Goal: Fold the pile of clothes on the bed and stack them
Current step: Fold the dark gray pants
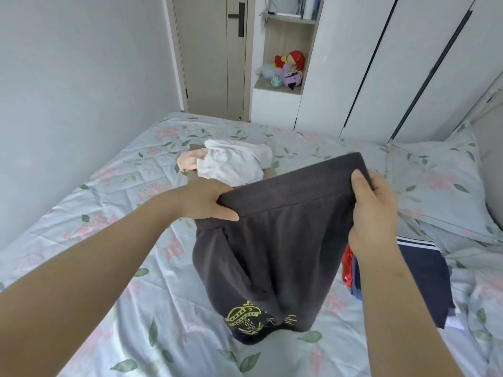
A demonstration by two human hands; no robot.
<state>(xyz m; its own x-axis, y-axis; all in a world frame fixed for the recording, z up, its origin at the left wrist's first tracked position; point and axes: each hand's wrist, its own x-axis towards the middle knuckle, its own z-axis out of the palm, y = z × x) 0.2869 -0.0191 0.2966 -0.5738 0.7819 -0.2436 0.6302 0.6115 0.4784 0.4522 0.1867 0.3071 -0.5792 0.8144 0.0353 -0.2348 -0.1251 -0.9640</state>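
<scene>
Both forearms reach out from the near edge of the bed, and between them the person holds up a pair of dark grey shorts by the waistband. The left hand pinches one end of the band between thumb and fingers. The right hand grips the other end, thumb over the front and fingers curled behind. The shorts hang open and full length, and the hem with its yellow stitched emblem reaches down to the flowered sheet, or close to it; I cannot tell whether it touches.

To my eye the job is somewhere in the middle. On the person's right, partly hidden by the right arm, a navy garment with white stripes lies flat, with red cloth and a little blue showing at its edge. That looks like the stack already begun, though I cannot count what is in it. The shorts show no crease yet, so their folding is just starting.

Farther up the bed, well apart from the stack, a crumpled white garment lies against something pale pink. These are plainly unfolded and remain to be done, along with anything under them. A pillow lies at the right, beyond the stack.
</scene>
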